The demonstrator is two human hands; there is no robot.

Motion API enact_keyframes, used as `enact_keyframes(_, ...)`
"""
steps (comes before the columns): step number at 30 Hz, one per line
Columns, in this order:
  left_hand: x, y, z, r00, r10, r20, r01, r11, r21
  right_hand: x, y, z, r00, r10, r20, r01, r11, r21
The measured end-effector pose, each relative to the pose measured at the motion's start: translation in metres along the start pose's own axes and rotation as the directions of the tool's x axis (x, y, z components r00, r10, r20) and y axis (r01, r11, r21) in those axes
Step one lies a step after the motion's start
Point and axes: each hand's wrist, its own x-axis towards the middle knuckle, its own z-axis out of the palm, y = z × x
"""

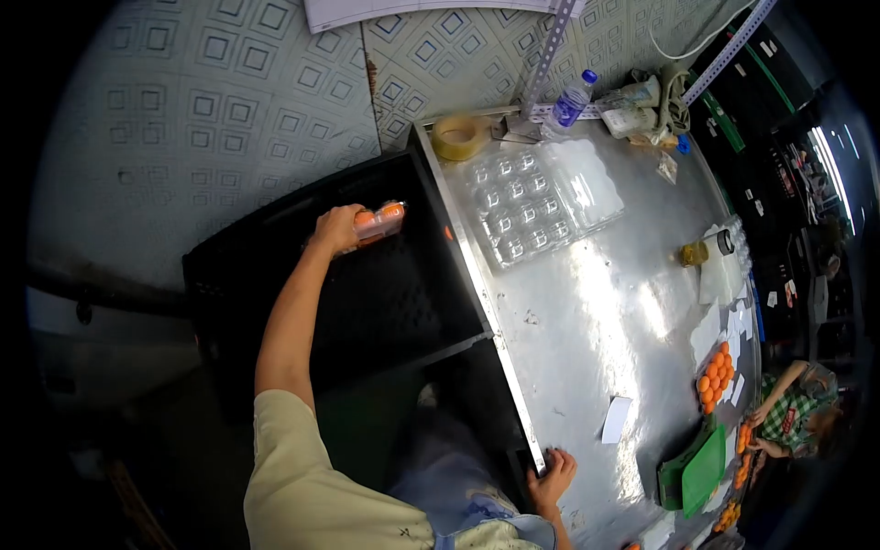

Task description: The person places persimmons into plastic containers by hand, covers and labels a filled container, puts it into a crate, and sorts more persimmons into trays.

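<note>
My left hand is closed around a clear plastic carton of orange, egg-shaped pieces. It holds the carton over a black crate beside the metal table; the crate's floor is too dark to make out. At the lower right, my right hand rests on the table's edge, thumb apart from the fingers, with nothing in it. On the metal table lies an unfolded clear plastic carton with moulded cups.
Tape and a water bottle stand by the wall. A white paper, a green basket and a pile of orange pieces lie rightward. A co-worker handles orange pieces across the table.
</note>
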Motion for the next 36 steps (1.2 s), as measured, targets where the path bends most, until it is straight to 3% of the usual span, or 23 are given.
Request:
enact_keyframes(5,0.05,-0.01,0.012,0.997,-0.021,0.069,0.015,0.996,0.082,0.002,-0.005,-0.002,1.0,0.017,-0.001,-0.017,1.0,-0.004)
enact_keyframes(8,0.06,-0.019,0.025,0.993,0.013,-0.114,0.015,0.971,0.239,0.003,-0.005,-0.002,0.999,0.037,0.005,-0.037,0.999,-0.012)
enact_keyframes(9,0.062,-0.025,0.03,0.997,0.048,-0.068,-0.024,0.947,0.321,0.001,-0.004,-0.002,0.999,0.04,0.003,-0.04,0.999,-0.014)
enact_keyframes(12,0.05,-0.031,0.048,0.922,0.273,-0.275,-0.142,0.898,0.418,0.004,-0.007,0.0,0.999,0.052,-0.006,-0.052,0.999,-0.004)
enact_keyframes(15,0.038,-0.031,0.039,0.826,0.383,-0.413,-0.156,0.86,0.486,0.005,-0.008,-0.002,0.999,0.053,0.011,-0.053,0.999,-0.004)
enact_keyframes(18,0.032,-0.04,0.034,0.794,0.4,-0.458,-0.155,0.861,0.484,0.005,-0.008,-0.003,0.998,0.058,0.009,-0.058,0.998,0.001)
enact_keyframes(22,0.017,-0.054,0.034,0.858,0.213,-0.468,0.012,0.901,0.433,0.007,-0.009,-0.003,0.999,0.044,-0.021,-0.044,0.999,-0.001)
enact_keyframes(23,0.013,-0.055,0.036,0.854,0.119,-0.507,0.112,0.909,0.402,0.007,-0.009,-0.003,0.999,0.046,-0.024,-0.046,0.999,0.0)
enact_keyframes(27,0.011,-0.047,0.04,0.777,-0.204,-0.596,0.258,0.966,0.004,0.007,-0.01,-0.003,0.998,0.044,-0.044,-0.044,0.999,0.018)
enact_keyframes(30,0.016,-0.063,0.046,0.827,-0.116,-0.55,0.18,0.982,0.064,0.009,-0.011,-0.007,0.999,0.048,-0.013,-0.048,0.999,0.014)
enact_keyframes(36,-0.021,-0.043,0.048,0.805,-0.188,-0.563,0.23,0.973,0.003,0.007,-0.009,-0.009,0.999,0.037,-0.027,-0.036,0.998,0.053)
